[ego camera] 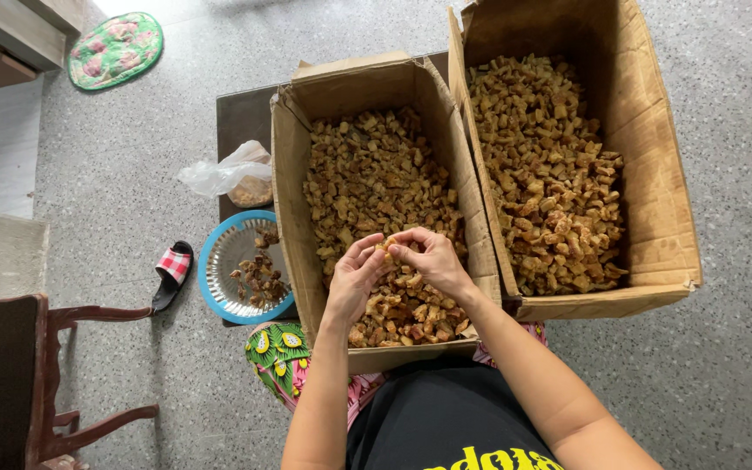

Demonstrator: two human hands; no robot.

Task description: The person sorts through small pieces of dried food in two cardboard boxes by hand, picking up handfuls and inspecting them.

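My left hand [354, 277] and my right hand [433, 259] meet over the near cardboard box [287, 196], fingertips pinched together on one small brown dried chunk [386, 246]. The box beneath them is full of brown dried chunks [367, 178]. A second, larger cardboard box [654, 174] to the right holds more of the same pieces [550, 174]. Both forearms reach in from the bottom of the head view.
A blue-rimmed metal plate [219, 265] with a few dark pieces lies left of the near box, a clear plastic bag [228, 171] behind it. A red-checked sandal [171, 271], a wooden chair [19, 374] and a green mat [115, 48] are on the speckled floor.
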